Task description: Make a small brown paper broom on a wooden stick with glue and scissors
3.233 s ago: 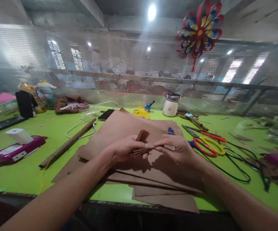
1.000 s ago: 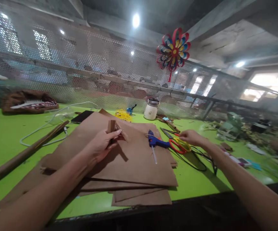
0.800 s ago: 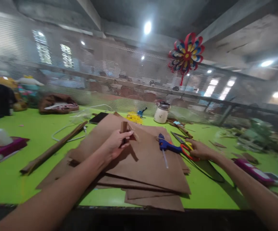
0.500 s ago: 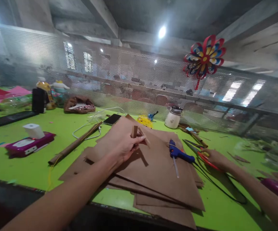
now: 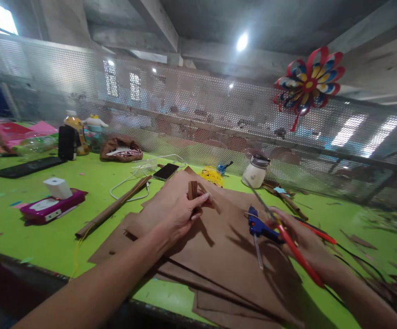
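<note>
My left hand point(image 5: 181, 212), closed in a pinch above the brown sheets, holds small folded strips of brown cardboard point(image 5: 192, 189). A thin piece slants down to the right from its fingers. My right hand point(image 5: 299, 233) is closed on red-handled scissors point(image 5: 296, 256), raised above the table, with a long blade reaching forward and left. Some of its fingers are hidden or blurred. Just left of the scissors, a blue glue gun point(image 5: 262, 228) lies on the stacked brown cardboard sheets point(image 5: 233, 256), its clear glue stick pointing toward me.
Left of the sheets lies a rolled brown tube point(image 5: 112, 208). Beyond are a white cable point(image 5: 130, 198), a phone point(image 5: 166, 171), yellow string point(image 5: 212, 176) and a white jar point(image 5: 255, 172). A purple power strip point(image 5: 52, 208) is at left. A perforated metal screen point(image 5: 185, 105) stands behind.
My right hand has lifted the scissors from the table and brought them left, over the glue gun's edge. My left hand keeps its pinch on the strips. The view has shifted slightly.
</note>
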### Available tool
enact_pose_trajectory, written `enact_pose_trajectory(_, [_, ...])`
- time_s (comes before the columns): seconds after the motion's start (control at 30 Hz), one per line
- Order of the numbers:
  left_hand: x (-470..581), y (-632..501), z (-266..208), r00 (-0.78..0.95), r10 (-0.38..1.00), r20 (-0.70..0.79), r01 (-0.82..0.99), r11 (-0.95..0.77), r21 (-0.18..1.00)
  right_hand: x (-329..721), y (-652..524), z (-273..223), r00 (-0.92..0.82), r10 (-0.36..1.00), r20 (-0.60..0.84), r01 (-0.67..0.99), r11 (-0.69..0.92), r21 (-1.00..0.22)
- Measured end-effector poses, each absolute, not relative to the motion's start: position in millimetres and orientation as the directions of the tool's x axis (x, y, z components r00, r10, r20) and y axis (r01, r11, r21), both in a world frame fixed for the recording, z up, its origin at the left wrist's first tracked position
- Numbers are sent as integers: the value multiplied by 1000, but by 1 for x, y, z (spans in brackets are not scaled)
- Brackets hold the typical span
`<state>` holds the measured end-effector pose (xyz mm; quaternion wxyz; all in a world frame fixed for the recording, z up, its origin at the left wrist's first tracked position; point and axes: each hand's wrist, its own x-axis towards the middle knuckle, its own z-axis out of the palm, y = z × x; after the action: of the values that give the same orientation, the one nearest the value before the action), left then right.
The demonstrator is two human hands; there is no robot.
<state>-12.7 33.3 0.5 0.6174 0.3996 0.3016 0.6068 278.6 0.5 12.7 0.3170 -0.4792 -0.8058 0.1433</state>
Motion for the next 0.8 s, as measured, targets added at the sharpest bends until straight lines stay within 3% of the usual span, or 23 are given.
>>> enact_pose_trajectory(0.13, [-14, 29, 8, 26, 987, 161, -537, -122, 835, 238, -16, 13, -418, 874, 246, 633, 475, -611])
enact_pose_trajectory(0.27, [-15, 27, 12, 21, 991, 134, -551, -101, 828, 233, -20, 0, -429, 871, 240, 624, 478, -619])
enact_pose_trajectory(0.6, [-12, 27, 12, -47, 999, 21, -489, -41, 871, 230, -29, -11, -436, 834, 339, 709, 550, -442])
enact_pose_trajectory(0.8, [-12, 25, 11, -30, 997, 66, -479, -72, 875, 228, -33, -8, -420, 824, 381, 713, 559, -423])
